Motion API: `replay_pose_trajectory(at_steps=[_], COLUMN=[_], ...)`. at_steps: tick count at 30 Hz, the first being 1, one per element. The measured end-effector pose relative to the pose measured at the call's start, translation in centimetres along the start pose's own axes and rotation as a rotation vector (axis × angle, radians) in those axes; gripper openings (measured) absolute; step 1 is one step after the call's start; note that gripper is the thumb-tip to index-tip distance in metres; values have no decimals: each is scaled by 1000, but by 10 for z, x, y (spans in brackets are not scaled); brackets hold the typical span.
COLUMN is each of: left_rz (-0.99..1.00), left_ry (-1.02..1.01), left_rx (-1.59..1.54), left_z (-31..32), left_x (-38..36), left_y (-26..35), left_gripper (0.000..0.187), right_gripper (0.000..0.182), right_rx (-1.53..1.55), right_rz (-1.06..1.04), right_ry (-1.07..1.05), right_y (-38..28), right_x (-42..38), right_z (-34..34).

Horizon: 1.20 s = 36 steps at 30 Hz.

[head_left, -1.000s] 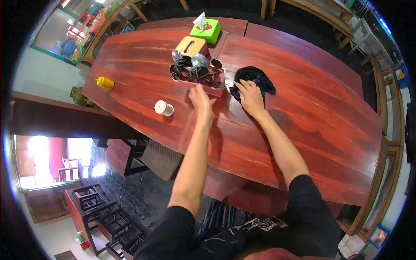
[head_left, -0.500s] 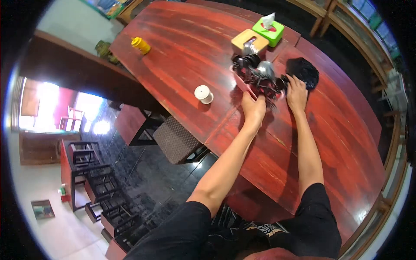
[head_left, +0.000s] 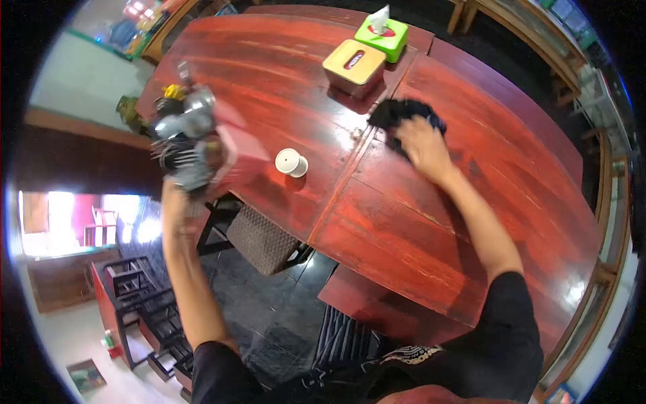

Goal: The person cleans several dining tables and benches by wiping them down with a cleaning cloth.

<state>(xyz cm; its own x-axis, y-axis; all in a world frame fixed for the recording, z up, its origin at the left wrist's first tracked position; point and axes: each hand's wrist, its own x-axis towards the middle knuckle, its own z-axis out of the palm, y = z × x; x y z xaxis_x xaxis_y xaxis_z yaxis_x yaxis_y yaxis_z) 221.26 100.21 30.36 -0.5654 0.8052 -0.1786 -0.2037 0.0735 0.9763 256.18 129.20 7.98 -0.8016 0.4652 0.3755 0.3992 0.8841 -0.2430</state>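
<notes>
Red wood stretches from a black cloth [head_left: 402,109] at 1 o'clock to the edge of the surface [head_left: 525,222] at 3; a white shaker [head_left: 290,162] stands near the rim at 11. At 10 o'clock, the left hand [head_left: 176,205] grips a blurred, tilted cutlery box [head_left: 241,145]; the right hand [head_left: 425,147] rests on the cloth, fingers extended.

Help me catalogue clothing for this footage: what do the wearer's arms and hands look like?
Each grip is a bare human hand, the left hand and the right hand, both somewhat blurred. The forearms are uncovered below black short sleeves. These belong to a black shirt with a pale print on the front.
</notes>
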Motion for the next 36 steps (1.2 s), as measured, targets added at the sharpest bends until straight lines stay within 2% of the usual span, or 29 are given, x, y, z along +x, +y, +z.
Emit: replay_pose_trajectory(at_steps=[1,2,3,4,5,7,10,13,15,17,18,20,21,23,24,25,26,27,28,29,30,31,32,33,34,36], left_rz=[-12,-73,-48,-67,-90,-75,-100,-115,-114,-104,-88,-85,-95,-133,-136,-109,-101,-134,-104,-295,-303,-229,-223,-295,-157,-170], left_ry=[66,150,163,170,177,164,211,293,365,355,337,299,323,354,267,157,206,174,142,339,378,430,384,397,278,327], left_rx=[89,17,13,9,6,47,49,46,38,35,7,-71,-93,-121,-126,-104,-110,-201,-136,-306,-300,-163,-65,-70,101,276], left_z=[-67,-59,-61,-90,-125,-146,-155,-166,-178,-182,-174,-184,-190,-195,-213,-231,-175,-207,-190,-199,-218,-228,-238,-234,-246,-231], left_x=[36,40,48,66,87,110,122,138,150,158,155,160,164,169,173,173,136,142,120,113,105,87,68,42,15,-43], left_y=[-21,-11,-8,-18,-32,-46,-68,-85,-97,-102,-100,-104,-103,-105,-111,-116,-92,-102,-98,-93,-101,-108,-113,-113,-130,-156], left_gripper=[17,18,20,22,24,25,26,26,27,29,29,31,38,54,47,37,32,34,39,36,38,34,33,29,36,38], right_gripper=[29,31,33,34,35,36,33,31,32,34,31,27,24,22,24,24,21,19,19,20,20,20,19,20,21,23], right_rx=[-80,-122,-103,-241,-339,-227,-207,-224,-273,-453,-543,-454,-477,-318,-122,-53,-69,-96,-123,-150,-173,-139,-236,-374,-539,-858], right_rz=[130,186,209,364,603,532,231,272,494,733,742,839,682,558,584,514,405,297,341,382,422,557,630,748,860,1010], right_ry=[2,54,135,211,262,148,339,337,353,374,445,278,396,365,260,300,433,564,486,409,328,311,409,411,421,528], right_y=[25,64,111,144,154,132,103,111,116,106,98,45,22,-34,-62,-82,-93,-96,-87,-74,-62,-48,-27,-16,1,33], right_x=[25,48,65,77,88,99,74,31,-14,-40,-45,-28,-23,-5,6,9,5,-6,-27,-54,-86,-129,-185,-239,-299,-423], right_z=[-3,2,11,20,26,21,30,9,-7,-20,-16,-28,-12,11,11,22,23,17,5,-12,-31,-63,-86,-123,-148,-186])
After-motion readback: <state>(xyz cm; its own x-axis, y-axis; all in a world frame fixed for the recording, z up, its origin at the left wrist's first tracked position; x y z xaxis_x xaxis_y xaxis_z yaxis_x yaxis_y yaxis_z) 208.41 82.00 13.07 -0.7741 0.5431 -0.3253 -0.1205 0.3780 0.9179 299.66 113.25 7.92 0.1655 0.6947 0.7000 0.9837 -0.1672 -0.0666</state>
